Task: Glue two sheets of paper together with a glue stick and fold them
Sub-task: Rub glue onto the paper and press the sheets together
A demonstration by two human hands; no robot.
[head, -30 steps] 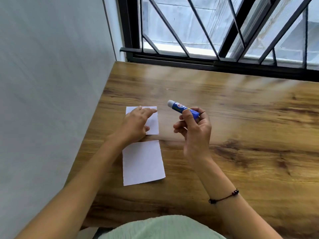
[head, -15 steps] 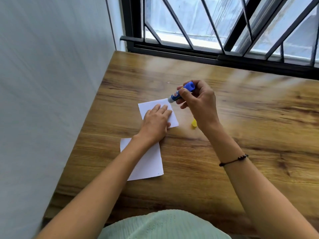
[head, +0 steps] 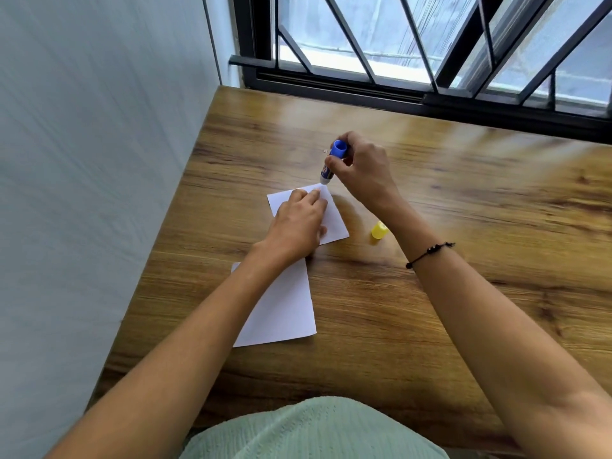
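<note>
Flat and with fingers straight, the left hand presses down on the far sheet of paper, covering most of its left and middle part; its fingertips reach almost to the sheet's far right corner. Nearer the person, a second sheet of paper lies on the wooden table, partly under the left forearm, its far edge close to the first sheet. Just right of the left fingertips, the glue stick stands nearly upright, its lower tip touching the far right corner of the pressed sheet. Fingers and thumb of the right hand are curled round its blue body. Farther right, a yellow cap stands on the table just beside the right wrist, which wears a black bracelet
</note>
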